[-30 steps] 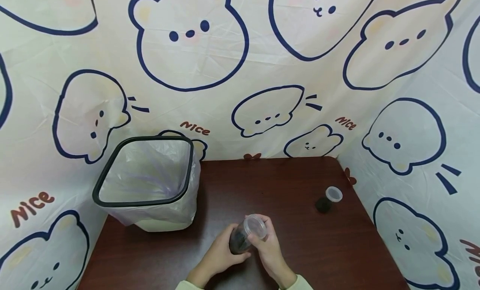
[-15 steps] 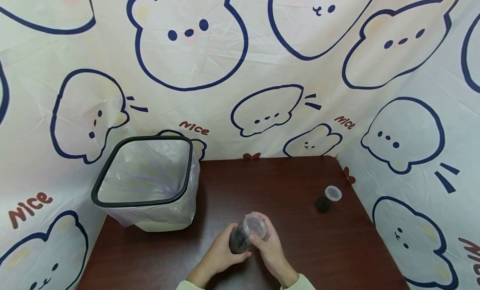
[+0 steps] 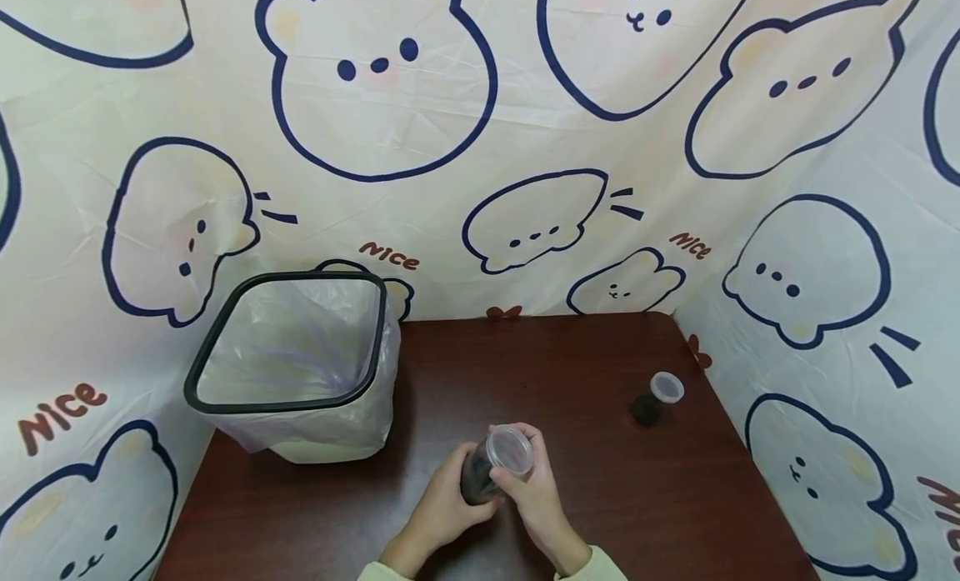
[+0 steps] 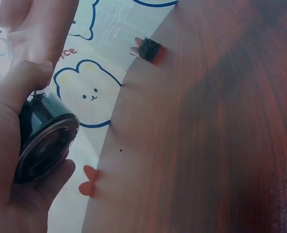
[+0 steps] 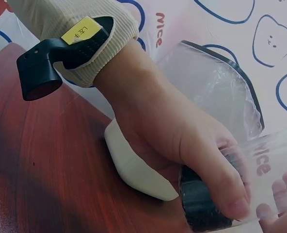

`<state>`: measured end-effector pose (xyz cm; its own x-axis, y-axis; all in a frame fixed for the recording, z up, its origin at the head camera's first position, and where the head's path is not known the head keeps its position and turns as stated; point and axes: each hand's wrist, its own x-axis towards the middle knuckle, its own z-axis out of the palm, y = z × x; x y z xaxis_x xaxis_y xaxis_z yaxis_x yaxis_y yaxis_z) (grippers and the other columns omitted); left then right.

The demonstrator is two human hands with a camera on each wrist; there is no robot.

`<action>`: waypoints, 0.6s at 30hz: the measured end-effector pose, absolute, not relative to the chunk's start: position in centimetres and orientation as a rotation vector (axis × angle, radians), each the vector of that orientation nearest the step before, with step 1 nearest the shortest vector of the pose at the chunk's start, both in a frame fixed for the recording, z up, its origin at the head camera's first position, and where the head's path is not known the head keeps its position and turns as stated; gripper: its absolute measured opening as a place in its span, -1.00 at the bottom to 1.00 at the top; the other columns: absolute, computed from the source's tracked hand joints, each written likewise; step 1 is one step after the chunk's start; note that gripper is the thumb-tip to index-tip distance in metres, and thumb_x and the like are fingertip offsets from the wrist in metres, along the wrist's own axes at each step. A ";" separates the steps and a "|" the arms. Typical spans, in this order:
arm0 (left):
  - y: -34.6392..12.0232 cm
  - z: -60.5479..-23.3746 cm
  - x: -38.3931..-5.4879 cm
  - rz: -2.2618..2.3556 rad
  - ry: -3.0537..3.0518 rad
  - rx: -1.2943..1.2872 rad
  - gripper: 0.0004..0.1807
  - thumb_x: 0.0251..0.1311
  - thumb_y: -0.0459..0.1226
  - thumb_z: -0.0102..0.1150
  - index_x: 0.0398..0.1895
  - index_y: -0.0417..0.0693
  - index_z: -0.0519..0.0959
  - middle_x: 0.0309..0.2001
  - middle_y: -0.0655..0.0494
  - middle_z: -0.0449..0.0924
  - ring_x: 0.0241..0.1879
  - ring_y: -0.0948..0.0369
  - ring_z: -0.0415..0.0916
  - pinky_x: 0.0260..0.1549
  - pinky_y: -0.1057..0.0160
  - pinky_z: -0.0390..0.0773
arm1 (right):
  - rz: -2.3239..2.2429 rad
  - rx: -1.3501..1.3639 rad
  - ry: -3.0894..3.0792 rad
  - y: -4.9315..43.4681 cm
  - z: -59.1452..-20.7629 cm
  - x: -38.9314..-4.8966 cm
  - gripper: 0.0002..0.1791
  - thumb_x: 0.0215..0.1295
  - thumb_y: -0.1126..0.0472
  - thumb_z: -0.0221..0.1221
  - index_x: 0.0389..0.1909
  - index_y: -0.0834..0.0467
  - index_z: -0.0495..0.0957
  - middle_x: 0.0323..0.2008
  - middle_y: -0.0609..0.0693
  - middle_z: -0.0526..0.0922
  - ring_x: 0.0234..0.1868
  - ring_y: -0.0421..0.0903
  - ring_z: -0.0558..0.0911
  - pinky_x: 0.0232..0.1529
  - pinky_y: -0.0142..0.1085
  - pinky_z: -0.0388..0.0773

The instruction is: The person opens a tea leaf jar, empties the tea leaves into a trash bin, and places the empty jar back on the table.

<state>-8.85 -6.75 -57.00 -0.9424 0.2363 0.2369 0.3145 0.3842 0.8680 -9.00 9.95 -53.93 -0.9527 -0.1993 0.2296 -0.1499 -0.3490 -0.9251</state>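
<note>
A clear plastic jar [image 3: 476, 478] with dark matter in its lower end is held tilted above the front of the table. My left hand [image 3: 441, 499] grips its dark lower part, as the right wrist view also shows with the jar's clear upper wall [image 5: 269, 158]. My right hand [image 3: 542, 499] holds the upper part, thumb close to the round translucent top [image 3: 512, 449]. Whether that top is a separate lid, I cannot tell. In the left wrist view the jar's dark round base [image 4: 49, 145] faces the camera.
A second clear jar with dark contents [image 3: 647, 409] and a pale round top [image 3: 667, 388] stands at the table's right. On the left is a bin with a black rim [image 3: 197, 373] and a plastic liner. Cartoon-printed cloth [image 3: 435, 289] borders the brown table [image 3: 600, 514].
The jar and both hands have shifted very slightly, with the jar's lower end a little higher. My right thumb has slid a bit left near the top. Both hands keep their grip.
</note>
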 end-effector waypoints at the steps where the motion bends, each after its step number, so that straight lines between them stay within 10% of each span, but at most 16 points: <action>1: -6.8 -57.0 -8.9 -1.628 -2.549 -0.515 -0.27 -0.10 -0.29 0.62 0.18 -0.06 0.45 -0.03 0.22 0.59 -0.10 0.26 0.53 -0.06 0.15 0.55 | -2.508 -0.471 1.775 10.0 -53.9 -9.0 -0.30 0.29 0.42 0.30 0.25 0.50 0.06 0.26 0.06 0.56 0.26 -0.13 0.52 0.25 -0.34 0.40; 10: -7.0 -57.1 -9.0 -1.650 -2.550 -0.568 -0.30 -0.05 -0.16 0.62 0.16 0.02 0.44 -0.04 0.25 0.59 -0.11 0.29 0.53 -0.08 0.18 0.56 | -2.482 -0.420 1.791 10.2 -53.6 -8.9 -0.30 0.29 0.38 0.32 0.27 0.46 0.10 0.31 0.33 0.45 0.27 -0.11 0.51 0.24 -0.30 0.43; 18: -7.2 -56.7 -9.1 -1.722 -2.580 -0.569 -0.29 -0.02 -0.11 0.60 0.19 0.04 0.43 -0.01 0.24 0.59 -0.09 0.28 0.54 -0.05 0.18 0.55 | -2.471 -0.438 1.800 10.4 -53.5 -8.9 -0.32 0.31 0.39 0.30 0.29 0.47 0.14 0.27 0.11 0.54 0.28 -0.10 0.51 0.26 -0.27 0.42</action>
<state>-9.06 -7.21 -56.70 -0.9348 0.3019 0.1870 0.2886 0.3389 0.8955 -8.94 10.36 -53.47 -0.9584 -0.2077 0.1957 -0.1226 -0.3194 -0.9397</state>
